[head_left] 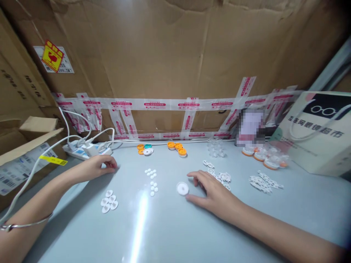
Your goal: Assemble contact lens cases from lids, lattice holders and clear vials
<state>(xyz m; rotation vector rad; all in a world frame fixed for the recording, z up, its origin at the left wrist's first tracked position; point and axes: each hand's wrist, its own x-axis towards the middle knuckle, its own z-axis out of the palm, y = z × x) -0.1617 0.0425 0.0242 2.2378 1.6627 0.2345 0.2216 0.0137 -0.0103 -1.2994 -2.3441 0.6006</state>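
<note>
My right hand [210, 190] is open above the tabletop. Its thumb and forefinger are spread just right of a round white disc [182, 188] in a clear rim; no grip on it shows. Farther left, my left hand [102, 167] is closed in a pinch low over the table, and I cannot make out whether its fingertips hold anything. In front of that hand lies a cluster of white discs with small stems [109, 201]. Between the hands are several small white round pieces [152, 173]. White openwork pieces [225, 177] lie behind my right hand, which partly hides them.
Orange round parts [182, 152], an orange, green and white group [147, 151] and clear pieces [216, 147] stand at the back. Orange-based clear assemblies [271, 163], more openwork pieces [260, 184] and a paper bag [315, 146] are right. A power strip [79, 150] with cables and carton [24, 164] are left.
</note>
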